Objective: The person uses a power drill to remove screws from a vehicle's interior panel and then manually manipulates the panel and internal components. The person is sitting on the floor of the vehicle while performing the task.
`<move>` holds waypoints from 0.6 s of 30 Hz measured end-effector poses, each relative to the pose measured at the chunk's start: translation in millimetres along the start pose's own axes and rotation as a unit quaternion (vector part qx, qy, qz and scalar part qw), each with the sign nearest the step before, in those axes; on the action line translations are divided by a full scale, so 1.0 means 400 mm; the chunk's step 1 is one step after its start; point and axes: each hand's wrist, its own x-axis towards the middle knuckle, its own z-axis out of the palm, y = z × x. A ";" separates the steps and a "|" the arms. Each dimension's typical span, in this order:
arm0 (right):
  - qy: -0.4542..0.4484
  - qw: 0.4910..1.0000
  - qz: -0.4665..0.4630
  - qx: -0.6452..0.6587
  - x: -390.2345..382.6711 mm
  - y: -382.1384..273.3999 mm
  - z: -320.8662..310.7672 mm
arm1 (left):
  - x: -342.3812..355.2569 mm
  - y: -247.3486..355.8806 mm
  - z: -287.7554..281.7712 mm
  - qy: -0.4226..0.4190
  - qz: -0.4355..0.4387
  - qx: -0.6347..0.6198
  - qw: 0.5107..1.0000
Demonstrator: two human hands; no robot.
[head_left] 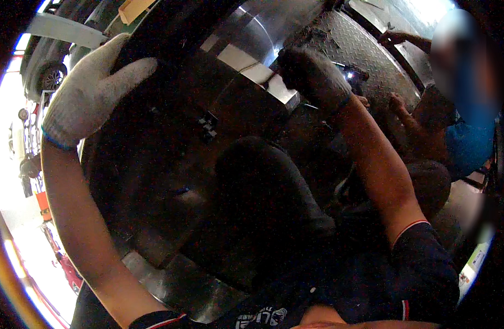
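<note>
the white-gloved left hand (90, 88) is splaying, unclenched; the blackened-gloved right hand (318, 79), grip unclear, is hovering by a glossy, dark-gapped white strip (257, 73).

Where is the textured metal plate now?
In the head view, the textured metal plate is at upper right, beyond the person's right hand and left of the co-worker in blue.

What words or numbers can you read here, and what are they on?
White printed lettering beside a white round emblem, on the wearer's dark, short-sleeved shirt: tilted and partly cut off; I won't copy it out.
Tiny marks on the pale green-and-white patch at the right rim: too small and blurred to read.
I can't make out any other writing.
</note>
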 end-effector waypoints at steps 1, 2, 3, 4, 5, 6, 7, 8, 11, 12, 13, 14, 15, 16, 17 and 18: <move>0.066 0.998 -0.005 -0.023 0.023 -0.039 0.009 | 0.016 -0.003 -0.007 -0.032 0.001 -0.018 0.999; 0.094 0.985 0.049 0.140 0.053 -0.048 0.038 | 0.027 -0.017 -0.009 -0.025 0.003 -0.046 0.999; 0.139 0.939 0.092 0.301 0.081 -0.060 0.068 | 0.034 -0.038 -0.005 -0.017 0.005 -0.074 0.997; 0.158 0.972 0.022 0.173 0.098 -0.090 0.085 | 0.041 -0.055 -0.003 -0.011 0.007 -0.103 0.995; 0.176 0.983 -0.043 0.037 0.115 -0.108 0.098 | 0.051 -0.060 0.002 -0.002 -0.001 -0.134 0.991; 0.183 0.965 -0.013 0.186 0.155 -0.074 0.150 | 0.050 -0.061 0.006 0.007 -0.009 -0.165 0.986; 0.193 0.927 0.021 0.320 0.199 0.007 0.210 | 0.064 -0.057 0.020 0.010 -0.007 -0.201 0.980; 0.197 0.900 0.033 0.388 0.219 0.020 0.242 | 0.066 -0.059 0.025 0.025 -0.022 -0.204 0.978; 0.233 0.878 0.035 0.417 0.235 -0.041 0.289 | 0.041 -0.059 0.024 0.078 -0.073 -0.208 0.972; 0.259 0.889 0.040 0.375 0.230 -0.052 0.293 | 0.042 -0.064 0.034 0.064 -0.060 -0.227 0.970; 0.284 0.898 0.044 0.334 0.227 -0.067 0.295 | 0.045 -0.061 0.036 0.052 -0.047 -0.243 0.967; 0.306 0.896 0.030 0.321 0.228 -0.082 0.293 | 0.048 -0.061 0.039 0.040 -0.034 -0.261 0.964; 0.316 0.895 0.018 0.315 0.223 -0.091 0.297 | 0.051 -0.063 0.044 0.062 -0.037 -0.263 0.962; 0.324 0.893 0.004 0.313 0.222 -0.106 0.302 | 0.044 -0.061 0.045 0.086 -0.046 -0.261 0.960; 0.321 0.892 -0.007 0.317 0.216 -0.119 0.310 | 0.039 -0.058 0.045 0.111 -0.055 -0.260 0.958; 0.321 0.908 -0.010 0.269 0.211 -0.124 0.317 | 0.035 -0.053 0.046 0.102 -0.058 -0.271 0.955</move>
